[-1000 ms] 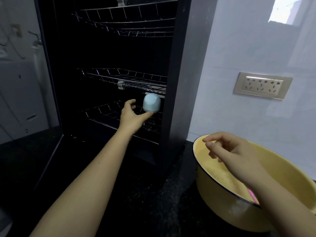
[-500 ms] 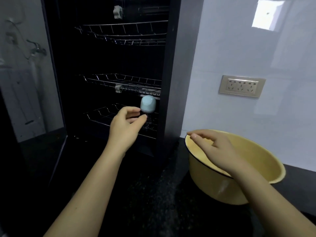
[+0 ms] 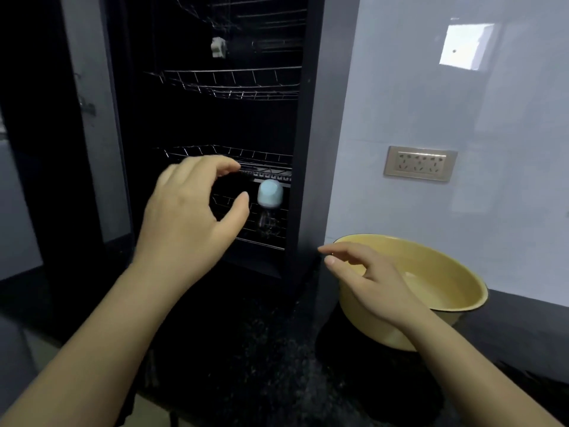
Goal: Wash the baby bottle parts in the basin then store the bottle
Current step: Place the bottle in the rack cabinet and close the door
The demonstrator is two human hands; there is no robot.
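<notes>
The baby bottle [image 3: 269, 204], clear with a pale blue cap, stands upright on the lowest wire rack [image 3: 261, 238] inside the open black cabinet [image 3: 311, 149]. My left hand [image 3: 191, 214] hovers just left of the bottle, in front of the cabinet opening, fingers curled apart and holding nothing. My right hand [image 3: 369, 282] floats over the near left rim of the yellow basin [image 3: 455, 291], fingers spread and empty. The basin sits on the dark counter right of the cabinet.
Two more wire racks [image 3: 228, 84] sit higher in the cabinet. The cabinet door [image 3: 46, 149] stands open at the left. A wall socket [image 3: 420, 163] is on the pale wall above the basin. The dark speckled counter [image 3: 261, 349] runs below my arms.
My left hand let go of the bottle and drew back from the cabinet toward me. The bottle stays on the lowest rack. My right hand kept hovering over the basin rim.
</notes>
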